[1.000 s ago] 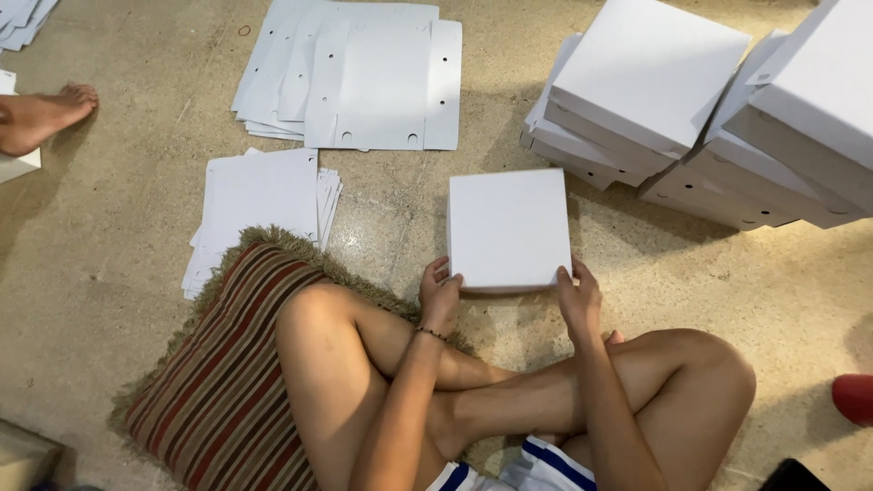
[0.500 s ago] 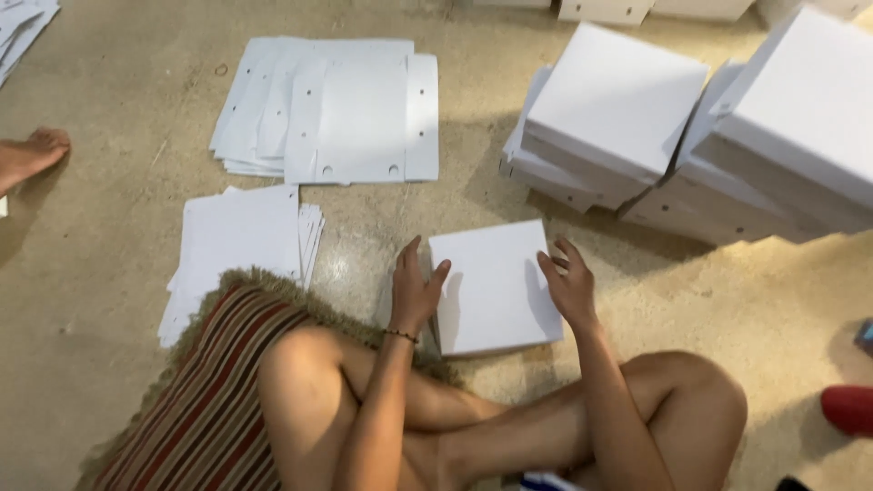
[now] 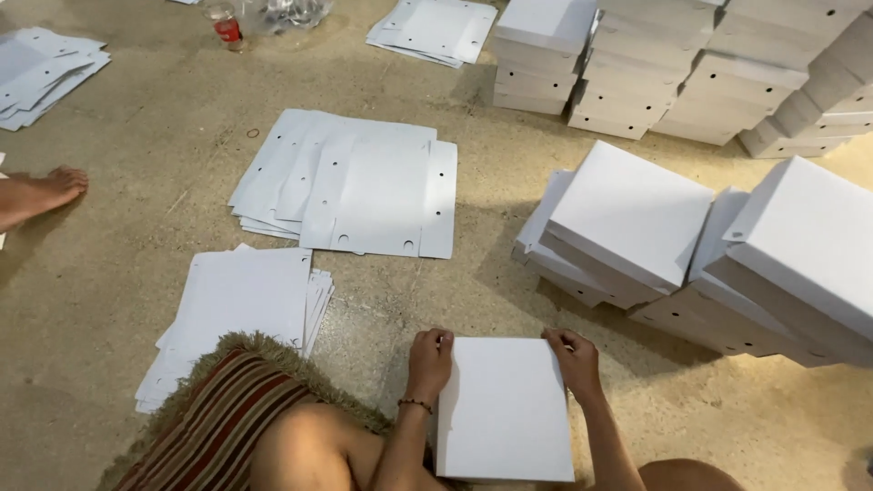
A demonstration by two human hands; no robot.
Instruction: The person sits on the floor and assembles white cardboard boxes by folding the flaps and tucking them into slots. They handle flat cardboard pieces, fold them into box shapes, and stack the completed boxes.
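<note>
On the speckled floor (image 3: pixel 118 273), just ahead of the seated person's bare knees: one white box (image 3: pixel 505 409), lid side up, lying flat. Both hands at its far edge. Left hand (image 3: pixel 429 359) curled over the far left corner, fingers bent down onto the rim; a bead bracelet on that wrist. Right hand (image 3: pixel 573 356) curled the same way over the far right corner. Both grip the box lightly at the corners, fingers closed round the edge, forearms running back toward the body on either side of it.

Count of flat white cardboard: four loose piles in view. One stack of plain sheets (image 3: pixel 241 314) left of the box, partly under a striped fringed cushion (image 3: pixel 214 418). One fanned pile of punched blanks (image 3: pixel 355 186) farther out. One smaller pile (image 3: pixel 435 27) at the top edge, one pile (image 3: pixel 41 73) at upper left.

Finished white boxes: leaning stacks (image 3: pixel 691 245) right of the hands, near but not touching the box; taller rows (image 3: pixel 673 73) behind them. Exact number cannot be told.

Open floor between the box and the punched blanks, and a bare strip to the left. Another person's bare foot (image 3: pixel 41 195) at the left edge. A small bottle (image 3: pixel 225 25) near the top.
</note>
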